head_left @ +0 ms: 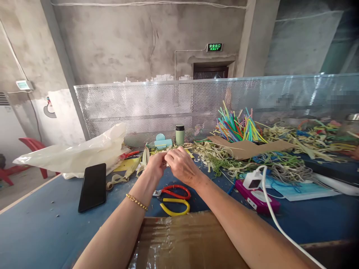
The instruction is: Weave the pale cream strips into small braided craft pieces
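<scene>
My left hand (155,165) and my right hand (181,164) meet above the blue table (42,228), both with fingers pinched together around a small pale strip (167,158) held between them. What exactly the strip is stays hard to make out. Just below my hands lie red-handled scissors (175,192) and yellow-handled scissors (174,207) on the table. A gold bracelet circles my left wrist. A pile of pale and green strips (213,155) spreads to the right of my hands.
A black phone (93,186) lies at left beside a white plastic bag (81,151). A cardboard box (179,243) sits at the near edge. A bundle of coloured straws (238,129), a cardboard sheet (249,147), a green bottle (180,135), a magenta power bank (256,198) with white charger and a perforated metal screen (168,104) surround them.
</scene>
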`<state>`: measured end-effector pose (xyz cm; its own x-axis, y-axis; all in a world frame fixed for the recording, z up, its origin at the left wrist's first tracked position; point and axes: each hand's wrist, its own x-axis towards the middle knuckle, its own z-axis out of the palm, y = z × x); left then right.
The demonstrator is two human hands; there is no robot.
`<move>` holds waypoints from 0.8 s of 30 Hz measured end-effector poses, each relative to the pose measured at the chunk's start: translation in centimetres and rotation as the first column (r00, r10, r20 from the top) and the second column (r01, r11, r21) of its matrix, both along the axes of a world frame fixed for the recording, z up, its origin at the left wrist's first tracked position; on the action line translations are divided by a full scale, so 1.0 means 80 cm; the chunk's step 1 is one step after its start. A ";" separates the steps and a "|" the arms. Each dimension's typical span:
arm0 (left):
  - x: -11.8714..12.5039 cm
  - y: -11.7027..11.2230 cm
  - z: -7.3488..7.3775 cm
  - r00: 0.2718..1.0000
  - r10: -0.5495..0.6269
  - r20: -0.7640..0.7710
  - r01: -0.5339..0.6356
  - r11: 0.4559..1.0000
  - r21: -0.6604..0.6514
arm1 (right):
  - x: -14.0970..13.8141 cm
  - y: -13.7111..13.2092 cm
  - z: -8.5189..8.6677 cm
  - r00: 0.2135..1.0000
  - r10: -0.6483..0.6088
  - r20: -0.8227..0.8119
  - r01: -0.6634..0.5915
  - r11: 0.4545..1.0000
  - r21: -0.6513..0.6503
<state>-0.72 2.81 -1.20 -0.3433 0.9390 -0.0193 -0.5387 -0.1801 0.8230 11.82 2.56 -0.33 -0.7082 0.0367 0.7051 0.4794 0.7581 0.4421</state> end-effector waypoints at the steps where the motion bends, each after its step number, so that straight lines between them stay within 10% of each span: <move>1: 0.001 -0.002 0.001 1.000 0.008 -0.005 -0.008 1.000 -0.017 | 0.000 0.000 0.000 1.000 0.006 -0.002 -0.006 1.000 -0.006; 9: 0.011 -0.020 0.014 0.999 -0.020 -0.042 0.016 0.995 -0.095 | 0.001 0.011 -0.007 0.992 0.092 -0.089 -0.105 0.982 -0.158; 18: 0.008 -0.021 0.020 0.992 -0.110 -0.068 0.103 0.989 -0.110 | 0.002 0.032 -0.007 0.811 0.115 -0.573 -0.446 0.755 -0.480; 24: 0.006 -0.015 0.015 1.000 -0.029 -0.007 0.029 1.000 0.004 | 0.003 0.025 -0.007 0.842 0.187 -0.506 -0.421 0.814 -0.401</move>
<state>-0.23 1.61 0.01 -0.3163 0.9486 -0.0128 -0.5378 -0.1682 0.8261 12.06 4.56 -0.88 -0.3743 0.2856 0.8822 0.2334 0.9498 -0.2084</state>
